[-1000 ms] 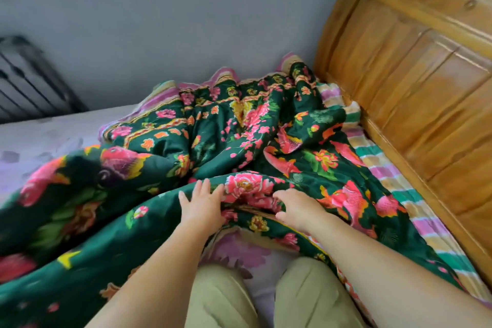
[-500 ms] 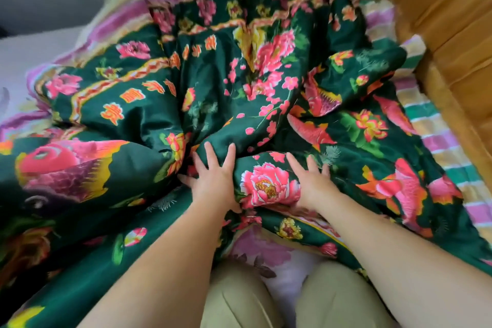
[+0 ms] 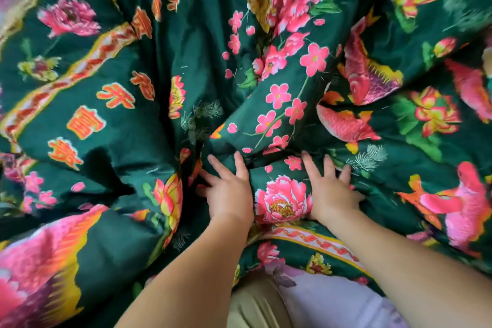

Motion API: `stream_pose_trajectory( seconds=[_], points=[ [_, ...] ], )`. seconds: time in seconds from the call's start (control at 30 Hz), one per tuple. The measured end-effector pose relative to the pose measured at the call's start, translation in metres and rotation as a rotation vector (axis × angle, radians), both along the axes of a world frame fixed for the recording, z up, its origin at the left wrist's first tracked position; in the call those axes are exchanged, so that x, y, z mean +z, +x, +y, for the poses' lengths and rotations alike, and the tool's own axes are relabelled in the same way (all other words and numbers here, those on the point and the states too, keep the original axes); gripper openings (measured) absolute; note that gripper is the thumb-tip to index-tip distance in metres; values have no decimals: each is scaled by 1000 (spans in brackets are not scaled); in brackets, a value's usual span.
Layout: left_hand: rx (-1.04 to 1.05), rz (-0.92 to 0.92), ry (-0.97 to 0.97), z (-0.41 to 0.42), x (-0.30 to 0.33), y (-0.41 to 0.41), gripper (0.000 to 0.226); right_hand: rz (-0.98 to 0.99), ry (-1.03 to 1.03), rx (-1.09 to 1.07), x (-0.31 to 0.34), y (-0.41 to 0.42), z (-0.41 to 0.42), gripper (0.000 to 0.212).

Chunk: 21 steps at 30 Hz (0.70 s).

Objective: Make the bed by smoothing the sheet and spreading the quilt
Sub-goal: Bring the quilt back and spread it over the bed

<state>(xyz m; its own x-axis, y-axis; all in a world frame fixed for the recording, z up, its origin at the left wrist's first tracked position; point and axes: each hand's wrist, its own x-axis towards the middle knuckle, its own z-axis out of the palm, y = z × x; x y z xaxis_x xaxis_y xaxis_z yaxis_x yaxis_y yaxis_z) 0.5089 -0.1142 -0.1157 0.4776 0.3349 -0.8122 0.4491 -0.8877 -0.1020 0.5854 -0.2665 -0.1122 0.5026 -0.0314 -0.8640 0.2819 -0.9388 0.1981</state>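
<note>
Across nearly the whole head view lies the quilt (image 3: 149, 104), dark green, printed with pink peonies, red fish and orange characters, heaped in deep folds and not spread flat. Its far and side edges run out of view, so its full extent cannot be judged. Near the lower centre, the left hand (image 3: 229, 194) rests palm-down on the cloth with fingers straight and spread; its outer fingers dip into a dark crease, and the thumb is hard to make out. Just beside it, the right hand (image 3: 331, 192) presses flat on the quilt, fingers extended and slightly apart, its thumb side partly hidden by a raised fold. Neither hand grasps the fabric. A large pink peony (image 3: 283, 201) sits between the two hands. Both forearms enter from the lower edge and are cut off there. Below the quilt's bordered hem, a small patch of pale lilac sheet (image 3: 327, 301) shows, with a khaki-clad knee (image 3: 253, 303) beside it; the rest of the sheet is covered. The upper left corner, pink and striped, is too blurred to identify.
</note>
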Motion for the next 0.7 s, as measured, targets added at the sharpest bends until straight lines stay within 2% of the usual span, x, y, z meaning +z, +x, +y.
stream_pose_trajectory(
  seconds=[0.17,0.37,0.7],
  points=[
    [6,19,79,-7,-7,4,76,-37,32,27,-11,1,1,106],
    [91,-78,187,-17,-13,10,63,-27,124,36,-16,8,-8,105],
    [100,-121,253,-20,-19,7,67,-81,175,31,-25,7,-6,105]
  ],
)
